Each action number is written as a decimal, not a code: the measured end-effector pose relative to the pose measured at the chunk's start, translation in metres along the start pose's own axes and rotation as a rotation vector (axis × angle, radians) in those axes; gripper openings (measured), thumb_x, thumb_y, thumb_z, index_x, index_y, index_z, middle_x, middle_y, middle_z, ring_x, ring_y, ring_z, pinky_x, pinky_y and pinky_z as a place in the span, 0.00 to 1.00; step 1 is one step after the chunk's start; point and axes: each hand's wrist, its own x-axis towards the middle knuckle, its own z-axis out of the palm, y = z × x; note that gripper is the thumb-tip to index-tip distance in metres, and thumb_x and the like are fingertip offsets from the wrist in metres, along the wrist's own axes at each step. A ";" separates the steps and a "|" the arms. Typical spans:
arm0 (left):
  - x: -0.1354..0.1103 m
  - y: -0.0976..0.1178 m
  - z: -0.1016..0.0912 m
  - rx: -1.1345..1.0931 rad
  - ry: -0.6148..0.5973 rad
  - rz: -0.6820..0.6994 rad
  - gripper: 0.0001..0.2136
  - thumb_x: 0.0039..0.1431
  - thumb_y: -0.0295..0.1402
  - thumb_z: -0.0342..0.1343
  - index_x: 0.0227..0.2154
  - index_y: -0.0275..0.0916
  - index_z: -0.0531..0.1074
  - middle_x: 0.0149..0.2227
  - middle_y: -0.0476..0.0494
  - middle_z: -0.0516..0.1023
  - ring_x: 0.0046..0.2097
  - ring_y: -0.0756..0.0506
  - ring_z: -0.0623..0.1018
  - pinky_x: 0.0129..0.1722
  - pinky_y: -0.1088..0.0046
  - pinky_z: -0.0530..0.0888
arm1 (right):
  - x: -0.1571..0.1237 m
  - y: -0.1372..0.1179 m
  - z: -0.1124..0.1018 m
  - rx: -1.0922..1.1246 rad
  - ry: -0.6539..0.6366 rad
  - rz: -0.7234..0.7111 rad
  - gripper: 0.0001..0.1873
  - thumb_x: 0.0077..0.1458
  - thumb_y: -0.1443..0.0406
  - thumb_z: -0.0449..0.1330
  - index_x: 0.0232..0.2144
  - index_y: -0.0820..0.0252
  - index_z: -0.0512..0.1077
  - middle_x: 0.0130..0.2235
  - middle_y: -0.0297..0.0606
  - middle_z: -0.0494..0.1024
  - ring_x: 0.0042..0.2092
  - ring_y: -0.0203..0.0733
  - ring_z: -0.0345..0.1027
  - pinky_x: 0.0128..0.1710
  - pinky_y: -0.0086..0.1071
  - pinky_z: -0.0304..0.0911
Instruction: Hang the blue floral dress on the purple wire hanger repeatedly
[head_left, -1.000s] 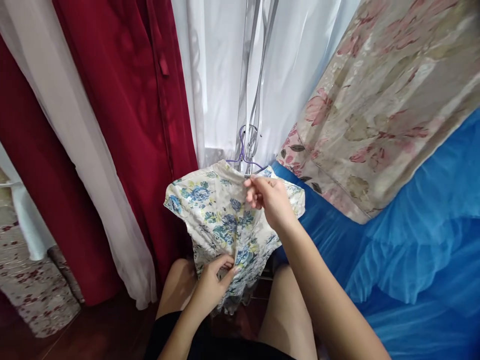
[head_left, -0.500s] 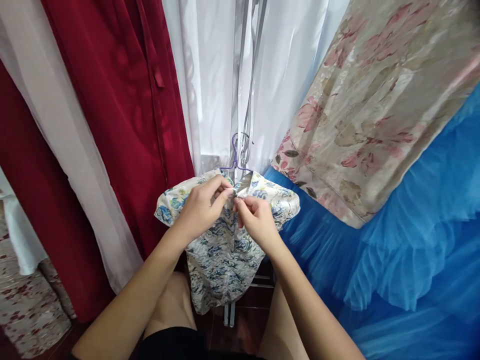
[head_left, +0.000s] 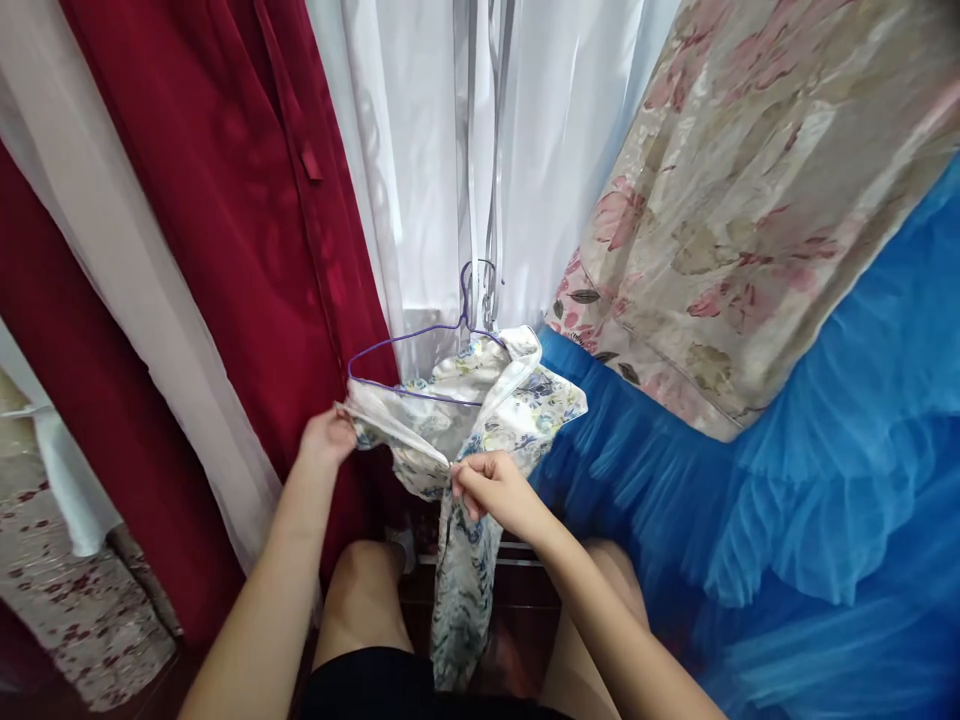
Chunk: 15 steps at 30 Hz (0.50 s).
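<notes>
A white short garment with a blue and yellow floral print, seemingly a shirt (head_left: 529,410), hangs on a purple wire hanger (head_left: 375,348). Its right shoulder is still over the hanger, while the hanger's left arm shows bare. My left hand (head_left: 328,438) pinches the garment's edge out at the left, below the hanger's end. Lower down, near the middle, my right hand (head_left: 491,485) is closed on the front edge of the cloth. The collar opening gapes between my hands, and the lower part hangs down in a narrow fold.
Dark red cloth (head_left: 225,250) hangs at the left beside pale fabric. White drapery (head_left: 412,180) with ribbons is behind the hanger. At the right hang a pink floral garment (head_left: 712,230) and ruffled blue tulle (head_left: 795,500). My knees are below.
My hands have moved apart and down: the left went out left with the shirt's edge, pulling that shoulder off the hanger. The shirt front now hangs open and narrowed.
</notes>
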 end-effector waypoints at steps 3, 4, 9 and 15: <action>-0.033 -0.059 -0.018 0.078 0.023 -0.171 0.13 0.65 0.20 0.44 0.25 0.37 0.63 0.21 0.48 0.68 0.22 0.51 0.70 0.26 0.76 0.70 | -0.014 0.021 -0.003 0.116 0.148 0.061 0.19 0.57 0.55 0.56 0.19 0.59 0.71 0.12 0.29 0.67 0.14 0.30 0.51 0.18 0.26 0.44; -0.046 -0.076 -0.019 0.097 0.008 -0.221 0.11 0.65 0.21 0.46 0.26 0.35 0.66 0.24 0.45 0.72 0.24 0.49 0.73 0.26 0.75 0.71 | -0.020 0.029 -0.007 0.120 0.197 0.083 0.20 0.57 0.55 0.54 0.19 0.59 0.70 0.11 0.29 0.66 0.14 0.31 0.51 0.18 0.26 0.44; -0.120 -0.107 0.012 0.168 -0.393 -0.129 0.08 0.59 0.35 0.63 0.35 0.36 0.73 0.35 0.44 0.78 0.36 0.47 0.78 0.38 0.74 0.73 | -0.060 0.047 -0.038 -0.382 0.204 0.121 0.13 0.54 0.59 0.62 0.23 0.60 0.75 0.20 0.34 0.74 0.24 0.38 0.65 0.27 0.30 0.57; -0.197 -0.082 0.064 0.724 -0.940 0.325 0.09 0.66 0.37 0.56 0.37 0.38 0.77 0.37 0.44 0.78 0.41 0.45 0.77 0.45 0.71 0.72 | -0.080 0.017 -0.038 -0.286 0.139 -0.070 0.17 0.53 0.60 0.68 0.44 0.58 0.78 0.42 0.38 0.79 0.45 0.48 0.71 0.48 0.39 0.66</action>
